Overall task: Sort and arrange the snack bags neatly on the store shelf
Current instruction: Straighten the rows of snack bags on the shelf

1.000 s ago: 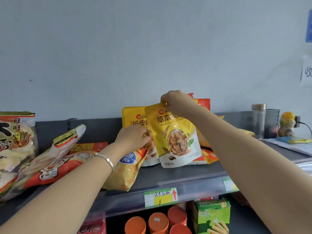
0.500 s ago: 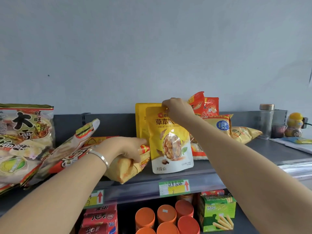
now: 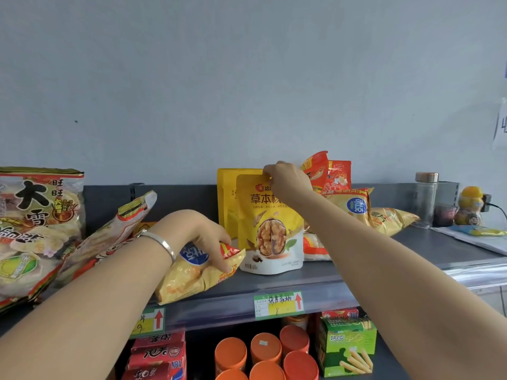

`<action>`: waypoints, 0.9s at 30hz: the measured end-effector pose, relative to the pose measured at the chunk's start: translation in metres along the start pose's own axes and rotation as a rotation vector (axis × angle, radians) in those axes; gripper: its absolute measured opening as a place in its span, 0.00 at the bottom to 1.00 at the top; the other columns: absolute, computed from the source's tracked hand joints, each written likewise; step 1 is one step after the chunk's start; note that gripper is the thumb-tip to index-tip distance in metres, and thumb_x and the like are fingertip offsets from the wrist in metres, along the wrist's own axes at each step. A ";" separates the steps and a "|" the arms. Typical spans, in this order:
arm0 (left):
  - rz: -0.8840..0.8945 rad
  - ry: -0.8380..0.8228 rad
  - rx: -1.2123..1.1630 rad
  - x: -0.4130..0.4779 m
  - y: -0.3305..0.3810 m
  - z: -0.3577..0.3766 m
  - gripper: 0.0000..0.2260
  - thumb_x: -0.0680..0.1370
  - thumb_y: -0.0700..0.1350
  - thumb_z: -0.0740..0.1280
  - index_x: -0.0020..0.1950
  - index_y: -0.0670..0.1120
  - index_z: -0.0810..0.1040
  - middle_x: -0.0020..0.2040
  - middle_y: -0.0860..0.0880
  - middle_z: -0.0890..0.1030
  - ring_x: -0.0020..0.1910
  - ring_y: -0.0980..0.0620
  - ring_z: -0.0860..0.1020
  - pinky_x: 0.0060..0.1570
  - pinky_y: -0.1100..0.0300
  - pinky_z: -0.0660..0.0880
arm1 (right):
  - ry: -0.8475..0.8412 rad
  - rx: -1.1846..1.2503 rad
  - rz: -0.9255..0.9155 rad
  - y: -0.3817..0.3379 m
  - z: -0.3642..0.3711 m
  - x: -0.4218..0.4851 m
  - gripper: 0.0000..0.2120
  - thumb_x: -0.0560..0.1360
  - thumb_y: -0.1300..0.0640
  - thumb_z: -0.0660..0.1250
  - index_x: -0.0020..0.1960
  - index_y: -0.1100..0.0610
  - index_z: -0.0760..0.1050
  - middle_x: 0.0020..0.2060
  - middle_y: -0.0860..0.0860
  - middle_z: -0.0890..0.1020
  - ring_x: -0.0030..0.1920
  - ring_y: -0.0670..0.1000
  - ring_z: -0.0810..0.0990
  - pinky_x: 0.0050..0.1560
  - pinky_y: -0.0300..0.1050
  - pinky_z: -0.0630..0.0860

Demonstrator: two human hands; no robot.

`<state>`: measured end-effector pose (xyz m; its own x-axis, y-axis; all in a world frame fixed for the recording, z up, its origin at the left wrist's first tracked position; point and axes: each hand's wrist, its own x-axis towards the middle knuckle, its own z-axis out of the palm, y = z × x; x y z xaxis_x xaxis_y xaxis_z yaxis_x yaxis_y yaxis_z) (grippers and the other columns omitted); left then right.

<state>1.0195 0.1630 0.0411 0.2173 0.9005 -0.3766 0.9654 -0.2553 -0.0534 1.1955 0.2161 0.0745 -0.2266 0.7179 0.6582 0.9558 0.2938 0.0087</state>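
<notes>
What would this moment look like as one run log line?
left hand: grips yellow chip bag lying on shelf | right hand: pinches top of upright walnut pouch | phase: arranging bags

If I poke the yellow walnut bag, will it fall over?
Probably it tips easily: the walnut bag stands upright on a narrow base, and the right hand pinches its top. It looks thin, so likely light. The matching bag behind might catch it.
</notes>
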 end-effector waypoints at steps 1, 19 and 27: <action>0.013 0.033 -0.089 0.003 -0.001 0.002 0.23 0.75 0.62 0.63 0.64 0.48 0.71 0.56 0.50 0.76 0.55 0.51 0.77 0.55 0.58 0.76 | -0.006 0.018 -0.016 -0.003 0.001 0.001 0.12 0.77 0.65 0.59 0.57 0.56 0.76 0.51 0.56 0.77 0.50 0.61 0.78 0.38 0.48 0.71; 0.028 0.507 -0.471 0.026 -0.023 0.013 0.27 0.78 0.58 0.62 0.73 0.49 0.62 0.65 0.48 0.75 0.53 0.53 0.78 0.42 0.65 0.76 | 0.012 0.064 -0.110 -0.015 -0.012 0.000 0.22 0.77 0.52 0.64 0.70 0.46 0.68 0.67 0.50 0.68 0.50 0.53 0.79 0.30 0.38 0.66; 0.051 0.626 -0.493 0.019 -0.037 0.027 0.22 0.79 0.55 0.61 0.71 0.49 0.66 0.63 0.49 0.76 0.47 0.58 0.75 0.35 0.69 0.72 | 0.155 0.045 -0.164 -0.042 -0.012 -0.028 0.17 0.80 0.52 0.60 0.69 0.50 0.69 0.66 0.50 0.68 0.39 0.51 0.74 0.26 0.36 0.59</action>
<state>0.9836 0.1798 0.0107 0.1621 0.9598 0.2290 0.8729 -0.2477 0.4203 1.1643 0.1764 0.0651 -0.3437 0.5533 0.7588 0.8983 0.4292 0.0939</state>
